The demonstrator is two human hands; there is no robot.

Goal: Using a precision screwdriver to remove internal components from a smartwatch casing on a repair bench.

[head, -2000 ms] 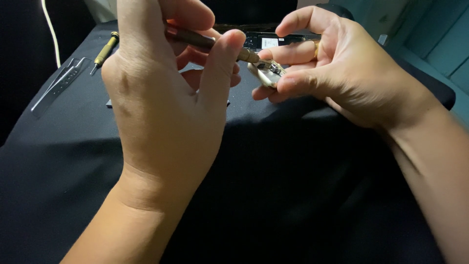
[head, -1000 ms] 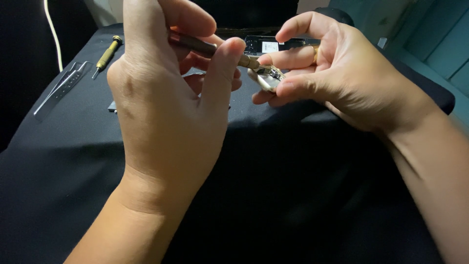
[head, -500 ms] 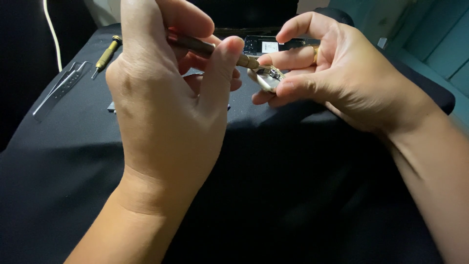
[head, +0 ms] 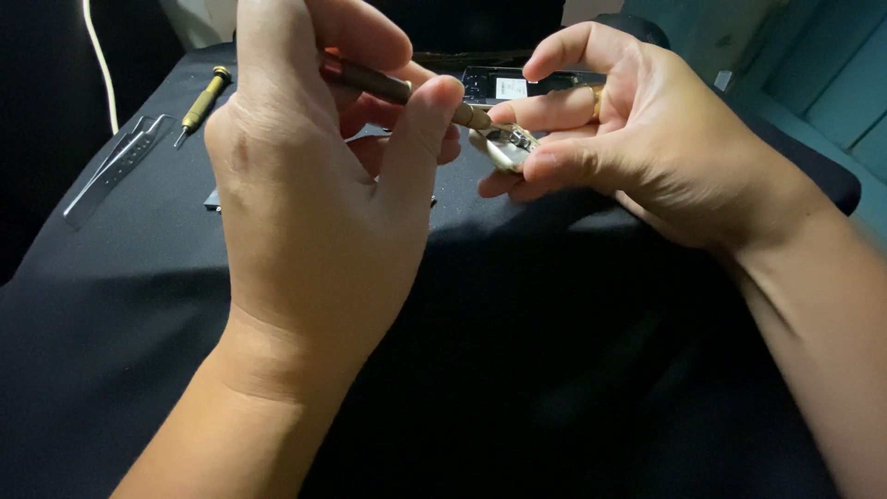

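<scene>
My left hand [head: 314,185] is raised in front of me, fingers closed around a slim brown screwdriver [head: 388,88] that points right. Its metal tip rests on a small round silvery metal part [head: 506,146], like a watch case. My right hand [head: 637,139] pinches that part between thumb and fingers, with a gold ring on one finger. Both hands hover above a black cloth [head: 517,351] that covers the table.
A yellow-handled screwdriver [head: 203,102] and metal tweezers [head: 115,166] lie at the far left on the cloth. A dark flat tray with a white label [head: 508,85] sits behind my hands. A pale cable [head: 100,65] hangs at the left. Teal panels stand at the right.
Both hands have stayed almost in place. The screwdriver tip remains on the small metal part, with only slight shifts of my fingers.
</scene>
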